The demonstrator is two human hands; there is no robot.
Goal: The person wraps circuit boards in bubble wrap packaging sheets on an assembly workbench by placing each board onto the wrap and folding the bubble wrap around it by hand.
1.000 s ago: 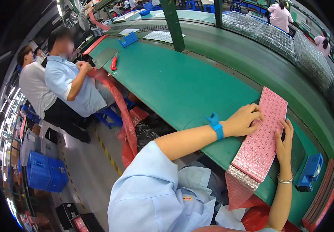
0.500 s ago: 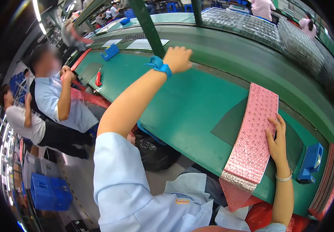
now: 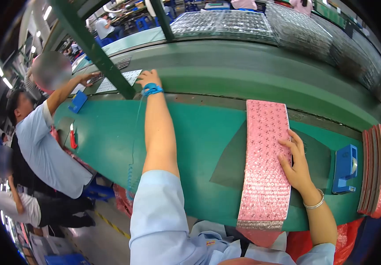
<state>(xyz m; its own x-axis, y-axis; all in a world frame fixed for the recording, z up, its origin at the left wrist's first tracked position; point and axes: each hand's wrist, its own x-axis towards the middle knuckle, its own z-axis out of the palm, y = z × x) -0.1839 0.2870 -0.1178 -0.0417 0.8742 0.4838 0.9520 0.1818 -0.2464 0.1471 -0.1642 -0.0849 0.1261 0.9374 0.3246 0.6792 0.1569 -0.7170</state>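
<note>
A long pink bubble-wrap piece (image 3: 266, 159) lies on the green table (image 3: 190, 132), its lower end hanging over the near edge. My right hand (image 3: 296, 161) rests on its right side with the fingers spread. My left hand (image 3: 149, 78), with a blue coiled-cord strap (image 3: 152, 89) on its wrist, reaches over the far edge to the right end of a white sheet with rows of small marks (image 3: 131, 77). Its fingers are at the sheet's edge; whether they grip it cannot be made out.
A blue tape dispenser (image 3: 345, 170) and upright red-edged boards (image 3: 373, 170) stand at the right. Red-handled cutters (image 3: 73, 137) and another blue dispenser (image 3: 78, 101) lie left. A green post (image 3: 111, 75) rises beside my left hand. A co-worker (image 3: 49, 141) reaches toward the sheets.
My left hand has moved off the pink piece and out to the white sheet. The view has turned left. The co-worker's arm now stretches toward the sheets. My right hand stays on the pink piece.
</note>
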